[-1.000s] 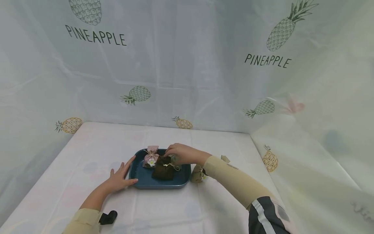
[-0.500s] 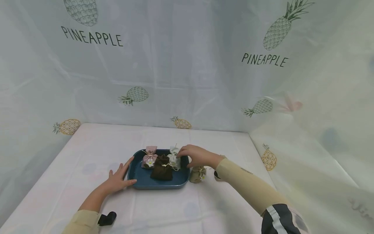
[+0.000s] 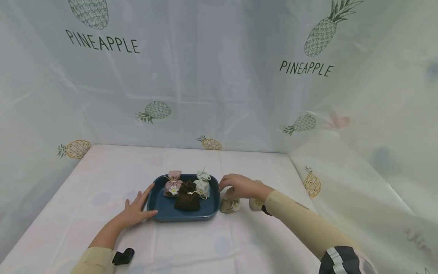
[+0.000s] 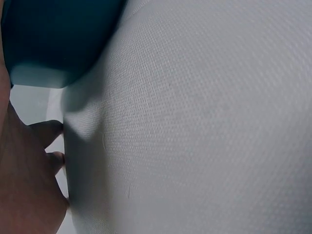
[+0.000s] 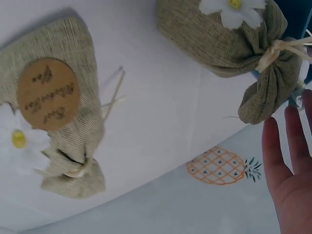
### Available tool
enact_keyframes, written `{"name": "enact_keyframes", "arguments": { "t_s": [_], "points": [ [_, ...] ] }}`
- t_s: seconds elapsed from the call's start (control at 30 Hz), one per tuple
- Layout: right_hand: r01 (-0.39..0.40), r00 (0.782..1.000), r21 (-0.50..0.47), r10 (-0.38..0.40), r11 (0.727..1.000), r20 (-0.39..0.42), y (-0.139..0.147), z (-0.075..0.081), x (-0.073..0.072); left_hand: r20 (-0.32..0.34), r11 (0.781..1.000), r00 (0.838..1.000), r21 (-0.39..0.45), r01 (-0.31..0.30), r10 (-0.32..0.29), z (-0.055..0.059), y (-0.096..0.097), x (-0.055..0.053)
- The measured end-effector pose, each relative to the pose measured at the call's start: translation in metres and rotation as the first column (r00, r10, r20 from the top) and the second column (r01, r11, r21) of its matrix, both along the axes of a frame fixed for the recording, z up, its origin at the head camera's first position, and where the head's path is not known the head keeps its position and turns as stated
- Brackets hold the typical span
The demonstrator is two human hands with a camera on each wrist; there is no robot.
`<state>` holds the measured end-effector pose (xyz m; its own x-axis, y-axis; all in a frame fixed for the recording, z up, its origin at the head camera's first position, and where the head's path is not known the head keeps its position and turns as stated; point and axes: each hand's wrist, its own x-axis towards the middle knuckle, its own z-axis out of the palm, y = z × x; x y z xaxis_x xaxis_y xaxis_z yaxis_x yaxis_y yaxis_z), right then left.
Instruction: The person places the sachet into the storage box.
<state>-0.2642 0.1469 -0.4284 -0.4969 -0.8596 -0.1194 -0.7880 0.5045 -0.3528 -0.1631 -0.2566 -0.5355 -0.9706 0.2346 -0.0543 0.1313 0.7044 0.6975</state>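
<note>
My left hand has its fingers spread against the left end of a blue tray. In the tray lie a pink drawstring pouch, a brown drawstring pouch and a white drawstring pouch. My right hand is just outside the tray's right end, over a beige linen pouch. In the right wrist view, the fingers of that hand are extended beside the gathered neck of this linen pouch, which bears a white flower.
A second linen pouch with a round brown label and a white flower lies farther right, partly behind the right wrist in the head view. The white-covered table meets a pineapple-print curtain at the back.
My right hand has moved right, away from the white pouch in the tray, to the linen pouch outside it. The white pouch shows fully now. My left hand stays at the tray.
</note>
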Motion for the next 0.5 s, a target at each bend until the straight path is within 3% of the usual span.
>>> {"name": "enact_keyframes", "arguments": {
  "t_s": [0.23,0.5],
  "points": [
    [0.038,0.99,-0.026,-0.034,0.999,0.136,0.013,-0.007,0.004,0.002,1.0,1.0,0.002,0.0,0.0,0.0,0.0,-0.001],
    [0.093,0.976,-0.002,-0.091,0.996,0.199,0.021,-0.018,0.004,-0.001,1.0,1.0,-0.001,0.004,-0.004,0.001,0.0,0.0]
  ]
}}
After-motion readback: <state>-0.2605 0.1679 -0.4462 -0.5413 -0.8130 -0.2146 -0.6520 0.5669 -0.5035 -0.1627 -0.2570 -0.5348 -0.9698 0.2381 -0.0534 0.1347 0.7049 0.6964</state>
